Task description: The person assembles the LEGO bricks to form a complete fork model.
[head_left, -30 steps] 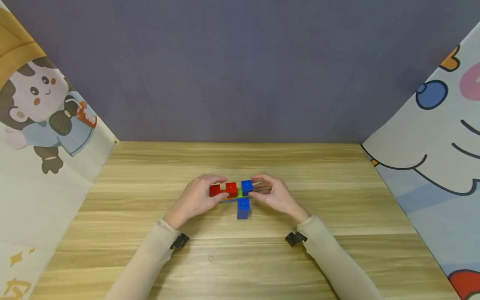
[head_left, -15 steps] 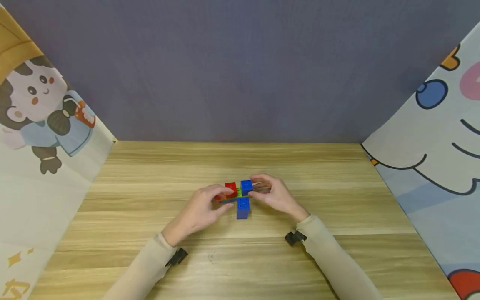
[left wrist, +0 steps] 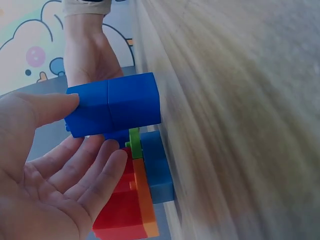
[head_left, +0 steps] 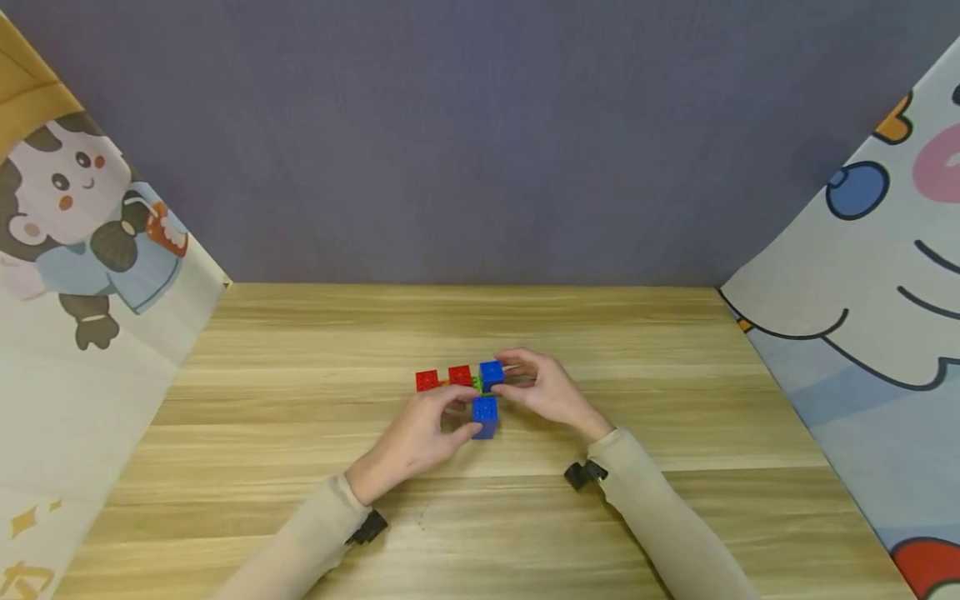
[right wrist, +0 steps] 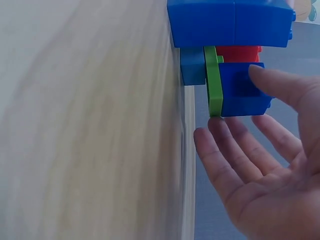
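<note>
Two stacked blue bricks [head_left: 484, 417] stand upright on the table, nearest the person. My left hand [head_left: 416, 433] is beside them, its thumb against the blue stack [left wrist: 115, 106] in the left wrist view and its other fingers extended past the far side. Behind stands a joined build: red bricks [head_left: 460, 376] on an orange piece [left wrist: 144, 195], a green plate [right wrist: 214, 82] and a lighter blue brick [left wrist: 157, 167] below. My right hand [head_left: 551, 392] pinches the blue brick [right wrist: 240, 92] on the green plate, thumb on its near side and fingers at its far side.
The wood-grain table [head_left: 300, 333] carries the bricks near its middle. A grey-blue panel [head_left: 480, 142] rises along the back edge. Cartoon-printed walls [head_left: 112, 375] flank both sides. A black wrist camera [head_left: 585, 474] sits at each sleeve cuff.
My left hand has let go of the red bricks and moved right and nearer, to the upright blue stack. The right hand has stayed at its blue brick.
</note>
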The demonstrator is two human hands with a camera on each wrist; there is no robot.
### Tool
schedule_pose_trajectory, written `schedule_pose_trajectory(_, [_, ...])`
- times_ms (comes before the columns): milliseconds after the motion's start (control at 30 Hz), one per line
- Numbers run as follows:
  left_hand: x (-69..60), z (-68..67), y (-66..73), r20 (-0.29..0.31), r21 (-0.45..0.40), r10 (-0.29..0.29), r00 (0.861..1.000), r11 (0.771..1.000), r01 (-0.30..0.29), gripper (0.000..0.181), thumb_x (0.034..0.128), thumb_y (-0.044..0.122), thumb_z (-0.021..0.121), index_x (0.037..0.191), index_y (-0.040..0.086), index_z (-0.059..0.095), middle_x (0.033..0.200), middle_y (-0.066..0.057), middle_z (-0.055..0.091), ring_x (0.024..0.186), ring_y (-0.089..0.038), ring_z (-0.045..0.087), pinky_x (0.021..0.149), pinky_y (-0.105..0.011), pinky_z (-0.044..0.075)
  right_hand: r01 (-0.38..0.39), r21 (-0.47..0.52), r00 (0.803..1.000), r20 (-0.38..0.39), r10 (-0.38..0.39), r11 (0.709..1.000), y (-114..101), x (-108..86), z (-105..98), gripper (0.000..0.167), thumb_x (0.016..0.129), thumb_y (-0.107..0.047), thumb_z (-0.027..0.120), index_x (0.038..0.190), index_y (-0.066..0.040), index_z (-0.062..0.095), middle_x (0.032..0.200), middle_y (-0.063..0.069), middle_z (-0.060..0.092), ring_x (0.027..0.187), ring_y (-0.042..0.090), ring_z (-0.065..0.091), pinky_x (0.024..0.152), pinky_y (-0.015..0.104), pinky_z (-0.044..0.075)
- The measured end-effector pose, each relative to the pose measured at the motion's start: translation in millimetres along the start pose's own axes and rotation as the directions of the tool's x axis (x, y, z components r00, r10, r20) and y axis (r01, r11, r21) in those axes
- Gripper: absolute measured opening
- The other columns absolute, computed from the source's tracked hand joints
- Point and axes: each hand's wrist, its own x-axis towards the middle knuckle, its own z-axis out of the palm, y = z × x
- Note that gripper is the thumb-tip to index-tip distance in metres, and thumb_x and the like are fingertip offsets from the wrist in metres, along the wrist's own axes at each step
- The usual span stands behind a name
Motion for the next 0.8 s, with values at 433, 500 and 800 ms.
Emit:
schedule_pose_trajectory(433, [0.5,2.6,-4.9,0.001,0.020,0.006,1.000,1.000,-0.006,0.040,0.0965,0.022,0.081,0.132,0.006,0.072,0.121,-0.009,0.079,0.100,-0.020,0.077,0.087,-0.037,0.064,-0.021,-0.034,1.000,-0.010,0.021,0.999,-0.5,0.5,0.8,0.044,0.098,-0.017,0.079,0.139,-0.004,0.067,0.129,0.017,0.074,0.116,0.034,0.074,0.099,0.047,0.062])
schedule_pose_trajectory(500, [0.3,3.0,-5.2,0.000,0.025,0.009,1.000,1.000,-0.009,0.039,0.0964,0.022,0.081,0.131,0.006,0.073,0.121,-0.009,0.079,0.099,-0.019,0.076,0.087,-0.036,0.064,-0.024,-0.045,1.000,-0.016,0.023,0.999,-0.4,0.2,0.8,0.044,0.099,-0.018,0.078,0.139,-0.005,0.066,0.129,0.017,0.074,0.116,0.033,0.074,0.098,0.047,0.062])
schedule_pose_trajectory(800, [-0.5,2.4,-5.5,0.011,0.029,-0.021,1.000,0.999,0.021,0.042,0.0962,0.025,0.081,0.133,0.008,0.072,0.124,-0.007,0.078,0.100,-0.016,0.076,0.088,-0.031,0.063,-0.073,-0.081,0.997,-0.047,0.069,0.994,-8.5,-3.4,-4.6,0.045,0.098,-0.022,0.080,0.139,-0.011,0.067,0.130,0.011,0.075,0.115,0.029,0.074,0.094,0.043,0.064])
